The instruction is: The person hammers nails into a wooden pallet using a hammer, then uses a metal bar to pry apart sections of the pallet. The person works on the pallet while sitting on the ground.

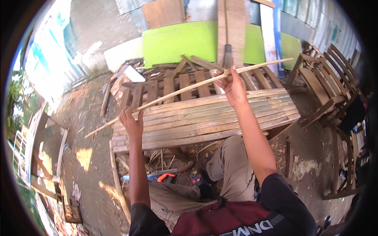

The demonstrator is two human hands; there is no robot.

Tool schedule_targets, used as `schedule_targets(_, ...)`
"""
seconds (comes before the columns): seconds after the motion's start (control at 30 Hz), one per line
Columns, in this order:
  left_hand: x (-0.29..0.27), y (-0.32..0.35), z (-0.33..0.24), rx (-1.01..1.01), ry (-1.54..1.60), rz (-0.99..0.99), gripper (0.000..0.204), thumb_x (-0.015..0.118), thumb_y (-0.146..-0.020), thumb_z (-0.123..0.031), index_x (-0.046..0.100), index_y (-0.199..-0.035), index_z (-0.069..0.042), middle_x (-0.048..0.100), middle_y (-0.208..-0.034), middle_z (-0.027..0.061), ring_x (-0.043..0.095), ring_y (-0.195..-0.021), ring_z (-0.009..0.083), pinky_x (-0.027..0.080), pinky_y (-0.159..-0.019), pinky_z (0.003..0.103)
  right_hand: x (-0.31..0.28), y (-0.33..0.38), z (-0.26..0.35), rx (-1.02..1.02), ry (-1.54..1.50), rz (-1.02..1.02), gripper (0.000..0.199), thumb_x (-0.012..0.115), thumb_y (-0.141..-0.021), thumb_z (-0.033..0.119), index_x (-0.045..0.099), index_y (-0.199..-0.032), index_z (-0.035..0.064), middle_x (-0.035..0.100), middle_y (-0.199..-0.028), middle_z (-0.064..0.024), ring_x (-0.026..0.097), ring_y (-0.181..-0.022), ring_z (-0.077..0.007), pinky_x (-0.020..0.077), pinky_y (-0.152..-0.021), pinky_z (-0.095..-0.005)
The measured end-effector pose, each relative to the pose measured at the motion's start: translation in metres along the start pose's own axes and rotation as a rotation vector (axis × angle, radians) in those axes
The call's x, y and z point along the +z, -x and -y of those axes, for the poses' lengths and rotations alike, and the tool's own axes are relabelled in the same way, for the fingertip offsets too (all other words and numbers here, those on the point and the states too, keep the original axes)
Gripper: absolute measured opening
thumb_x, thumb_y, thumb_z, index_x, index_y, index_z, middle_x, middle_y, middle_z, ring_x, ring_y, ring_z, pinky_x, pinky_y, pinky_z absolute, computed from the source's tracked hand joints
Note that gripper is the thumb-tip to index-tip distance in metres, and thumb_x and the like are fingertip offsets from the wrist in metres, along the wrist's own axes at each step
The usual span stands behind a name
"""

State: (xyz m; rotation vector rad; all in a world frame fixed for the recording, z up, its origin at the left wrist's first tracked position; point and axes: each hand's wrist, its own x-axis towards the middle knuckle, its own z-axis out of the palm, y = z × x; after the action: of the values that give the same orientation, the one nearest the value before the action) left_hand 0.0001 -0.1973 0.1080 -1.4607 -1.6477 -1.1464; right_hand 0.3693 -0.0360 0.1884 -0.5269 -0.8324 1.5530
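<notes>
A long, thin, pale bamboo strip (177, 93) slants across in front of me, its right end higher and farther away. Toward its left end, my left hand (132, 120) is closed around it, with a short length sticking out beyond. My right hand (233, 88) grips the strip right of its middle, thumb raised against it, at a knot-like bump. Both hands hold it above a low bench (204, 118) topped with split-bamboo slats.
Wooden slats (169, 88) and scrap boards lie behind the bench, before a lime-green panel (181, 43). Wooden chairs (321, 78) stand at right; a wooden frame (59, 157) is at left. An orange-handled tool (166, 177) lies below the bench, near my legs.
</notes>
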Motion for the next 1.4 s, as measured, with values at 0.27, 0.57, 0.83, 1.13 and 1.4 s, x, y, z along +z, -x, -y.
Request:
schedule_targets(0.27,-0.159,0.05,0.088,-0.184,-0.423,0.103,0.038,0.084,-0.078,-0.021,0.063,-0.108,-0.012,0.063,-0.107,0.0089,0.057,-0.112,0.0303,0.038,-0.099,0.044,0.132,0.085,-0.087,0.043,0.107,0.377,0.038,0.057,-0.105,0.035,0.059,-0.114,-0.0025,0.069,-0.113,-0.0193,0.07,-0.108,-0.0296,0.0605,-0.095,-0.0399)
schedule_targets(0.57,-0.338,0.034,0.039,-0.692,0.222,0.176,0.045,0.063,-0.102,-0.038,0.064,-0.126,0.0,0.067,-0.124,0.0108,0.061,-0.121,0.0243,0.048,-0.102,0.042,0.258,0.192,-0.221,-0.121,0.281,0.987,0.031,0.06,-0.104,0.021,0.055,-0.127,0.0012,0.067,-0.122,-0.0127,0.065,-0.114,-0.0201,0.0534,-0.1,-0.0348)
schedule_targets(0.83,-0.366,-0.074,0.0,-0.321,0.287,-0.218,0.05,0.051,-0.106,-0.043,0.063,-0.128,0.001,0.07,-0.114,0.0107,0.064,-0.105,0.0162,0.05,-0.093,0.034,0.405,0.251,-0.216,-0.274,0.44,1.392,0.043,0.064,-0.1,0.028,0.056,-0.132,0.0001,0.07,-0.116,-0.018,0.069,-0.108,-0.0286,0.0532,-0.093,-0.0399)
schedule_targets(1.13,-0.432,-0.049,0.035,-0.271,0.193,-0.512,0.031,0.057,-0.106,-0.031,0.058,-0.096,-0.002,0.07,-0.083,0.0104,0.068,-0.072,0.016,0.056,-0.068,0.029,0.307,0.276,-0.333,0.078,0.369,0.953,0.051,0.07,-0.095,0.034,0.057,-0.133,0.0011,0.066,-0.125,-0.0142,0.063,-0.119,-0.023,0.049,-0.103,-0.0381)
schedule_targets(1.4,-0.441,0.019,0.061,-0.466,0.156,-0.684,0.039,0.043,-0.11,-0.043,0.049,-0.099,-0.005,0.053,-0.079,0.0064,0.059,-0.079,0.0208,0.054,-0.076,0.039,-0.059,0.31,-0.517,0.717,1.606,0.073,0.059,0.069,-0.085,0.014,0.045,-0.136,-0.0058,0.048,-0.142,-0.0276,0.051,-0.132,-0.0422,0.0454,-0.109,-0.0483)
